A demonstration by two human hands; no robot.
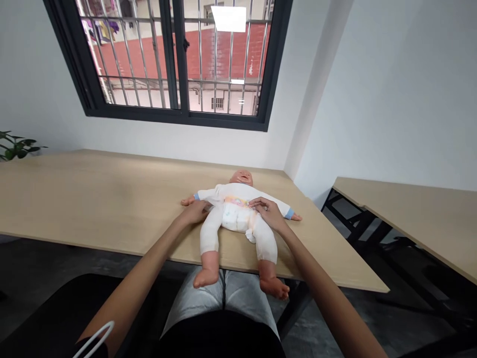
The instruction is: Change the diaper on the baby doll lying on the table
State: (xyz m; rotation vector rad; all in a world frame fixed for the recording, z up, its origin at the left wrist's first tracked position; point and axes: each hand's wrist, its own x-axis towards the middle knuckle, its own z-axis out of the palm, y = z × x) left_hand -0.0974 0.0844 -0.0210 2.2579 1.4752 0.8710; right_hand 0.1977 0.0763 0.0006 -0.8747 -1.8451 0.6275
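Note:
A baby doll lies on its back on the table, its head toward the wall and its feet past the near edge. It wears a white long-sleeved suit with blue cuffs. A white diaper with a coloured waistband covers its hips. At the doll's hip on the left of the view, my left hand is closed on the diaper's thin white side flap; its fingertips are partly hidden. Across the waistband's other end, my right hand rests with its fingers stretched out and slightly apart, touching the diaper.
The pale wooden table runs along the wall beneath a barred window. A second table stands to the right, across a gap. Green leaves show at the far left. A black chair is beside me at lower left.

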